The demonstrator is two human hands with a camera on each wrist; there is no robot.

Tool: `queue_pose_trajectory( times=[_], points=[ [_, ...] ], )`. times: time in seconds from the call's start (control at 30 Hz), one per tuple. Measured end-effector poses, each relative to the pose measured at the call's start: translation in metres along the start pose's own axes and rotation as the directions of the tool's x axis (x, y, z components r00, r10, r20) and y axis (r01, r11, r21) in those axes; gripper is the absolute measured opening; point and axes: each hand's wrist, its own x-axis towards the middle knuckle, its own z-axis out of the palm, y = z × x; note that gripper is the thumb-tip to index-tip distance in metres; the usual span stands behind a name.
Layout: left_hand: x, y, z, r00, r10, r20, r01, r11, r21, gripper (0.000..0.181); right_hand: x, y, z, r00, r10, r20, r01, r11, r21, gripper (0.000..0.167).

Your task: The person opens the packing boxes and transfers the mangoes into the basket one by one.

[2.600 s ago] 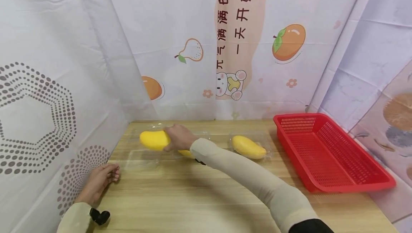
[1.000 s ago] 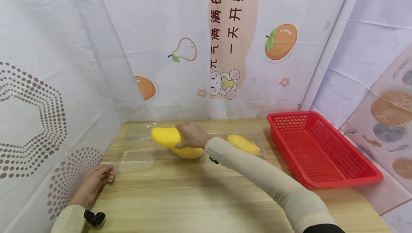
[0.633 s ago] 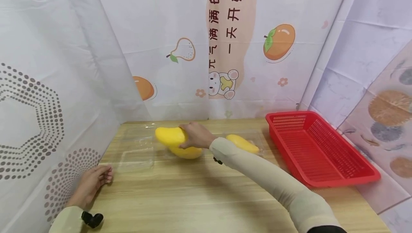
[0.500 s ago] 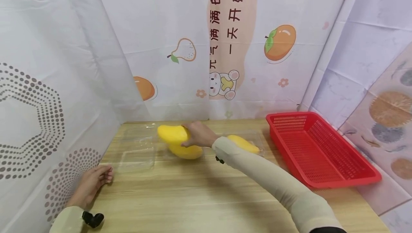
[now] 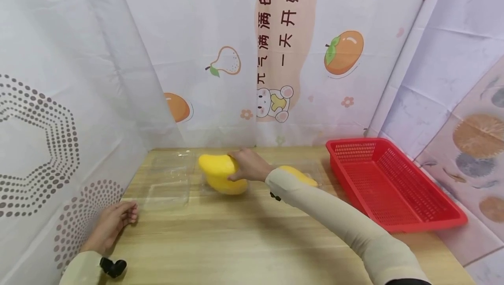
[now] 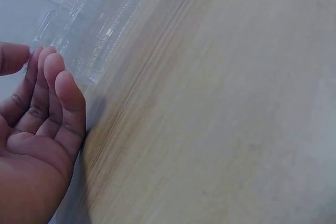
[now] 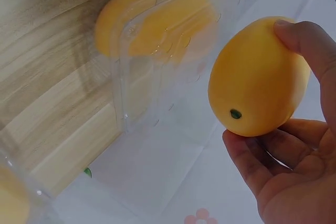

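At centre left in the head view, the right hand (image 5: 250, 165) holds a yellow mango (image 5: 214, 165) off the counter, its grip pinching the fruit between thumb and fingers. The held mango overlaps a second mango (image 5: 228, 185), which lies inside a clear plastic container; the right wrist view shows that container's wall (image 7: 122, 106) apart from the held fruit. A third mango (image 5: 298, 175) sits in another clear container (image 5: 316, 167) right of centre, partly behind the sleeve. A further clear container (image 5: 167, 195) lies at left. A red basket (image 5: 393, 193) with perforated sides occupies the right of the frame. At lower left, the left hand (image 5: 114, 224) rests by the counter's edge, its grip relaxed with fingers gently bent. The counter (image 5: 236, 241) is pale wood grain, and white curtains (image 5: 212, 114) printed with fruit, flowers, dots and lettering surround it.
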Motion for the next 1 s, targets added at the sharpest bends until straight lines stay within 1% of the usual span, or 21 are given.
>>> queue_pose_trajectory(
  times=[0.2,0.37,0.57,0.77,1.0],
  points=[
    [0.002,0.002,0.000,1.000,0.005,0.000,-0.005,1.000,0.006,0.027,-0.004,0.002,-0.004,1.000,-0.007,0.004,0.007,1.000,0.005,0.075],
    [0.001,0.003,0.000,1.000,0.004,0.008,-0.004,1.000,0.013,0.027,-0.007,0.005,-0.006,1.000,0.006,0.010,-0.006,1.000,-0.004,0.077],
    [0.001,0.005,0.001,1.000,-0.014,-0.011,0.014,1.000,0.021,0.028,-0.013,0.011,-0.009,1.000,0.030,0.006,-0.030,0.999,0.009,0.079],
    [0.001,0.005,0.002,1.000,-0.008,-0.016,0.009,0.999,0.033,0.030,-0.019,0.016,-0.011,1.000,0.024,-0.010,-0.024,1.000,0.015,0.078],
    [0.001,0.002,0.001,1.000,-0.012,0.000,0.012,1.000,0.026,0.028,-0.028,0.020,-0.011,0.999,0.042,-0.009,-0.042,0.999,0.035,0.079]
  ],
)
